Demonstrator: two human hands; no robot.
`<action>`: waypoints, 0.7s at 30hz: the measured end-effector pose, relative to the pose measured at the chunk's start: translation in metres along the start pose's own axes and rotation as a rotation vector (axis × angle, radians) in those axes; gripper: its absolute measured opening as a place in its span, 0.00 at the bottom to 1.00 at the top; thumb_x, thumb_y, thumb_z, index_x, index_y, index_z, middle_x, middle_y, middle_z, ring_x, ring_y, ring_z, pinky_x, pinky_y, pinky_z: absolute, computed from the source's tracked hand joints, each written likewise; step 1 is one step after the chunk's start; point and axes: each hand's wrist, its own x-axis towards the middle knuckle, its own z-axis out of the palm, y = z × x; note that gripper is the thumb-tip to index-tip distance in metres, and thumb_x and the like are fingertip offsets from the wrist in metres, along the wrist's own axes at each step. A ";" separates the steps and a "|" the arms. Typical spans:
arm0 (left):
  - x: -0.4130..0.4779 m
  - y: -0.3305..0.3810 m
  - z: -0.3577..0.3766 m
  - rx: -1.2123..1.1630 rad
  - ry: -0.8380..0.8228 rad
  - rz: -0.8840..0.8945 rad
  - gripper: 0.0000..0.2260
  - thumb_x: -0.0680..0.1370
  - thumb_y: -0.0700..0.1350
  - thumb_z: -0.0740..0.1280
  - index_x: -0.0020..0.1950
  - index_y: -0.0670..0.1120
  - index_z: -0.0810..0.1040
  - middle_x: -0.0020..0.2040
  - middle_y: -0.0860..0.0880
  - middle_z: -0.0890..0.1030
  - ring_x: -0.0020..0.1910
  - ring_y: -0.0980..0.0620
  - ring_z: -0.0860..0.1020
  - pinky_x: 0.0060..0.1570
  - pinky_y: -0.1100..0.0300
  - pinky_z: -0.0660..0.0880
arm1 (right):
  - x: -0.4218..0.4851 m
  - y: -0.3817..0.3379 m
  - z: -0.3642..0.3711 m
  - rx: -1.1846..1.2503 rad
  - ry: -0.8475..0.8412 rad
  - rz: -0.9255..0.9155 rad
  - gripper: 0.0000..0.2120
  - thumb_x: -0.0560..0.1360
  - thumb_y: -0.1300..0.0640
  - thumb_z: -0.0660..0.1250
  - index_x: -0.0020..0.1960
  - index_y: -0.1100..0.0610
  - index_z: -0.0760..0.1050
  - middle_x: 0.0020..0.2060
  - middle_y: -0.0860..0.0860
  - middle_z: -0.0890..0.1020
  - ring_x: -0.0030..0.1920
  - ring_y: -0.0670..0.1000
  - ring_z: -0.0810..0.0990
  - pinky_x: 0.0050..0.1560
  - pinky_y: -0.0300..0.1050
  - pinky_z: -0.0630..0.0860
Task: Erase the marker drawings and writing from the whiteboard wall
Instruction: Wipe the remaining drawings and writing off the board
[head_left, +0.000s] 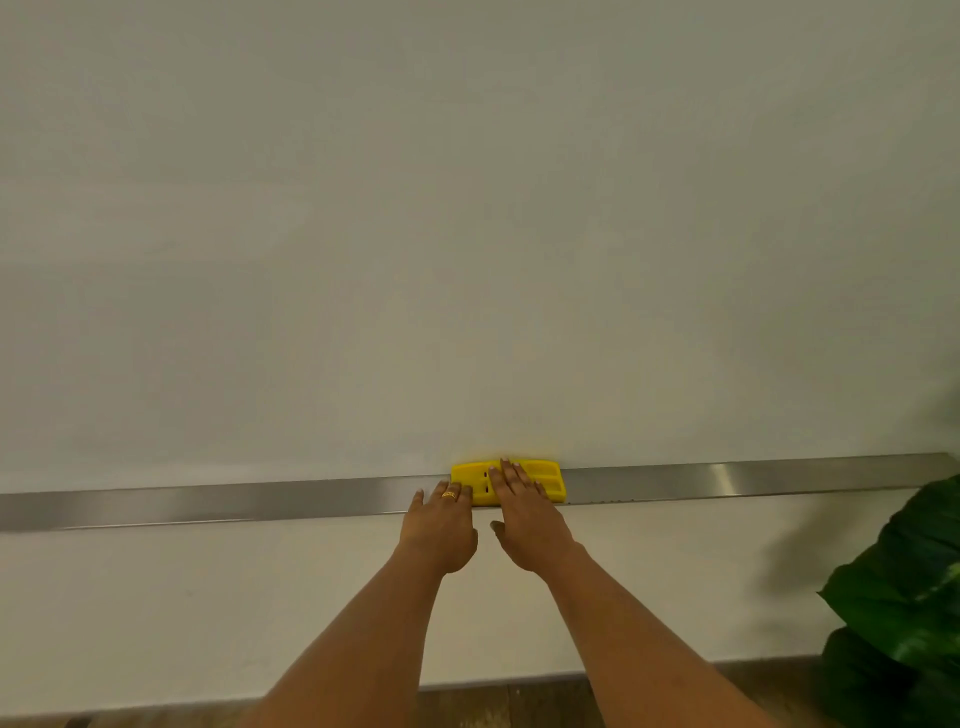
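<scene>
The whiteboard wall (467, 208) rose above a metal ledge (208, 501), where the left hand (441, 530) rested with fingers straight at the left end of the yellow eraser (548, 480) and the right hand (527, 517) laid straight fingers flat on it.

1. Counting 1 whiteboard wall (467, 234).
2. Counting 1 yellow eraser (545, 480).
3. Counting 2 hands: left hand (441, 530), right hand (527, 519).
4. Counting 1 metal ledge (208, 501).
5. Counting 1 ring (450, 494).
6. Counting 1 leafy plant (904, 597).
</scene>
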 end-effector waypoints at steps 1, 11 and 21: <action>0.000 0.001 0.000 0.002 -0.001 -0.004 0.26 0.82 0.49 0.52 0.77 0.42 0.50 0.78 0.45 0.52 0.77 0.48 0.49 0.73 0.48 0.48 | -0.001 -0.001 -0.001 -0.007 -0.006 0.009 0.32 0.80 0.54 0.56 0.76 0.57 0.40 0.76 0.53 0.43 0.76 0.51 0.42 0.73 0.48 0.43; -0.009 0.013 0.005 -0.039 0.071 -0.065 0.27 0.83 0.55 0.46 0.77 0.44 0.44 0.78 0.47 0.46 0.77 0.48 0.43 0.73 0.49 0.44 | -0.014 0.003 -0.006 -0.034 0.048 0.115 0.30 0.80 0.43 0.46 0.76 0.55 0.42 0.76 0.52 0.44 0.76 0.51 0.42 0.73 0.49 0.42; -0.019 0.019 0.010 -0.051 0.066 -0.101 0.29 0.82 0.59 0.43 0.77 0.45 0.40 0.78 0.47 0.42 0.76 0.49 0.39 0.73 0.49 0.39 | -0.025 0.010 -0.001 0.059 0.080 0.188 0.69 0.42 0.26 0.11 0.76 0.55 0.41 0.76 0.52 0.43 0.76 0.51 0.40 0.73 0.50 0.43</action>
